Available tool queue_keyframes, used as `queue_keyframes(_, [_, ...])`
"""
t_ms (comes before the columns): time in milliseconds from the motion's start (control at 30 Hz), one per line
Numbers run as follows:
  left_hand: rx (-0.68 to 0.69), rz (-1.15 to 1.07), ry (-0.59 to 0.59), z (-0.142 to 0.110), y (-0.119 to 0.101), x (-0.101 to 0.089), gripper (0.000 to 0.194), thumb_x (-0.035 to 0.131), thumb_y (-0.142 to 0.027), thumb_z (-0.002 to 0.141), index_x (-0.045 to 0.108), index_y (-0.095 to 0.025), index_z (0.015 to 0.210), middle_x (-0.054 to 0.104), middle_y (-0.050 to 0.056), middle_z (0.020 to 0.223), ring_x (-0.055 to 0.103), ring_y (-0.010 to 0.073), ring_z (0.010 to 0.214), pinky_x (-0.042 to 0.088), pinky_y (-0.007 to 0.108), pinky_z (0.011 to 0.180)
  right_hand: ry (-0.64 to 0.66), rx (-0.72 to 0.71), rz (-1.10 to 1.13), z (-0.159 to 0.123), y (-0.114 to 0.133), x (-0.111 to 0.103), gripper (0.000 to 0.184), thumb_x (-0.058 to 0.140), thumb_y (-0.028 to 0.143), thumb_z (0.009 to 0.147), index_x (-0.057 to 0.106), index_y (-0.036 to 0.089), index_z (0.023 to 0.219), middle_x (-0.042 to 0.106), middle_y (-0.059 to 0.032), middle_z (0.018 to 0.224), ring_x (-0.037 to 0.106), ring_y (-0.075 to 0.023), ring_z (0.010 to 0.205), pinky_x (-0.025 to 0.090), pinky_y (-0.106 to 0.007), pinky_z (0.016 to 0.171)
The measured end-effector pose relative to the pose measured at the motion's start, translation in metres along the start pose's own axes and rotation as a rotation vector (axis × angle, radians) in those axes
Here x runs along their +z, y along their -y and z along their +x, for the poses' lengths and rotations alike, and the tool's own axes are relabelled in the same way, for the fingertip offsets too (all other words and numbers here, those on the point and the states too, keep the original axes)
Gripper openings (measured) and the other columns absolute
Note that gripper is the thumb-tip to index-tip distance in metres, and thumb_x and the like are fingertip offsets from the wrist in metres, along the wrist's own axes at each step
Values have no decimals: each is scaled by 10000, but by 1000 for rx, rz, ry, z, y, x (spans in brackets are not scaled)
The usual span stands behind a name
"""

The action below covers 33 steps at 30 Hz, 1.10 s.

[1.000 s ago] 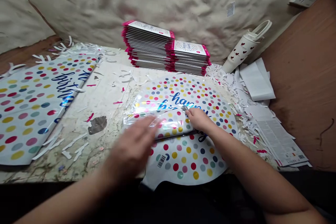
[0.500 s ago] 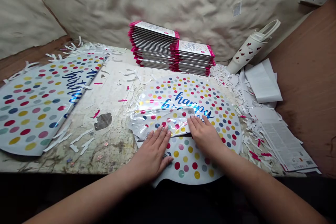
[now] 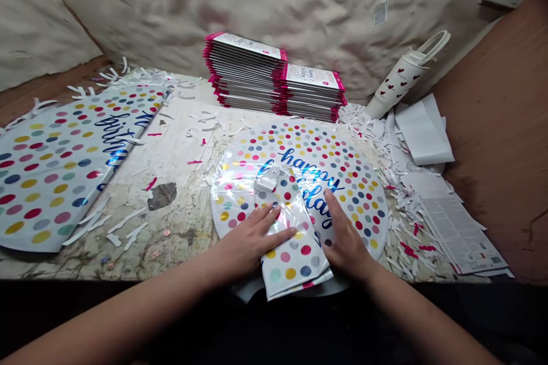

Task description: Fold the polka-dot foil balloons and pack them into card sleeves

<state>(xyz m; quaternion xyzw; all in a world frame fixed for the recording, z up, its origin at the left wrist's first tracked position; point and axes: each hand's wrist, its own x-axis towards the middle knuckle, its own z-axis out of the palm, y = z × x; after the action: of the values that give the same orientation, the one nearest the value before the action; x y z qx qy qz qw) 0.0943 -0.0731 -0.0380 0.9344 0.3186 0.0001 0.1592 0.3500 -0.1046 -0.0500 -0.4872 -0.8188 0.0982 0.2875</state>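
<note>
**Entry: round foil balloon point(image 3: 299, 151), pressed flat**

Item 1, the round foil balloon, lies flat on the worktop point(image 3: 180, 148), printed "happy birthday" in blue script among coloured dots. Item 2, a folded band of dotted foil point(image 3: 291, 245), lies across its lower half and runs past its near edge. I cannot tell whether the band is part of the balloon or a separate piece.

My left hand point(image 3: 254, 239) lies open and flat against the band's left side. My right hand point(image 3: 346, 236) lies open along its right side, fingers extended. Neither hand closes on anything.

Handling, as I judge it from here: very light, thin and slippery, soft enough to crease, so I would press with open palms along the fold rather than pinch the film.

Around Item 1:
- Behind it: a first stack of pink-edged packaged cards point(image 3: 244, 71), with a second stack point(image 3: 314, 91) just beside it.
- To its left, well apart: a second dotted foil sheet point(image 3: 55, 177).
- To its right: white paper shreds point(image 3: 368, 137), folded white sheets point(image 3: 423, 131), printed leaflets point(image 3: 460, 234) and, further back, a heart-printed paper bag point(image 3: 400, 80), rolled up.
</note>
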Motion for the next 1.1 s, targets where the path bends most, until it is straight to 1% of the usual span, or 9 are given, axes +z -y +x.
queue_keyframes(133, [119,15,10,-6,0,2,631,484,-239,814,264,-216,1405,206,141,1476,148,320,1355,255,501,1063,249,-497,-27,10,0,-3,534,429,109,875,311,236,1380,463,-78,1349,330,-231,1301,260,-484,1076])
queue_keyframes(233, [191,40,-88,-17,1,1,520,436,-146,821,392,-118,1338,407,164,1377,292,285,1315,307,443,1060,404,-506,118,18,4,-9,375,430,136,877,514,184,1239,580,-73,1229,490,-205,1188,364,-395,1025])
queue_keyframes(333, [99,-138,-193,-20,3,-7,360,406,-153,854,573,-175,1172,609,103,1174,526,237,1126,428,376,968,471,-213,356,30,5,-13,296,523,179,808,629,199,1084,673,-51,1071,614,-193,1014,466,-321,901])
queue_keyframes(433, [-312,-603,-133,-4,10,-23,260,438,-327,856,654,-192,905,690,34,857,643,187,790,532,290,690,470,272,528,50,1,-8,170,533,265,800,667,190,873,703,-15,813,660,-189,789,521,-291,712])
queue_keyframes(533, [-757,-1011,3,24,20,-37,304,495,-441,806,538,-173,668,578,-26,536,551,118,441,442,209,414,389,672,514,73,-6,0,264,437,350,863,616,163,814,648,-14,626,624,-175,581,509,-287,548])
queue_keyframes(633, [-902,-1133,72,43,26,-43,296,519,-409,790,455,-176,620,534,-30,457,496,103,342,384,190,343,307,795,407,86,-4,0,318,370,407,889,560,156,938,616,-25,593,574,-178,481,480,-310,473])
queue_keyframes(767, [-933,-1159,85,46,26,-44,278,516,-366,800,438,-173,615,536,-18,437,507,107,332,337,166,317,119,432,44,82,19,1,319,307,334,919,537,161,1056,649,-111,923,616,-234,819,496,-375,707])
queue_keyframes(867, [-939,-1181,73,44,22,-44,262,484,-345,826,437,-171,635,531,-29,441,499,91,335,374,168,349,173,122,-198,80,31,15,376,278,216,919,541,92,1156,533,-171,1245,453,-271,1191,361,-417,985])
queue_keyframes(1100, [-906,-1131,58,42,27,-50,254,499,-363,822,462,-163,670,572,10,516,585,136,446,475,234,449,454,114,-225,93,12,39,553,277,429,926,245,173,1415,191,-37,1488,151,-210,1370,122,-454,1108])
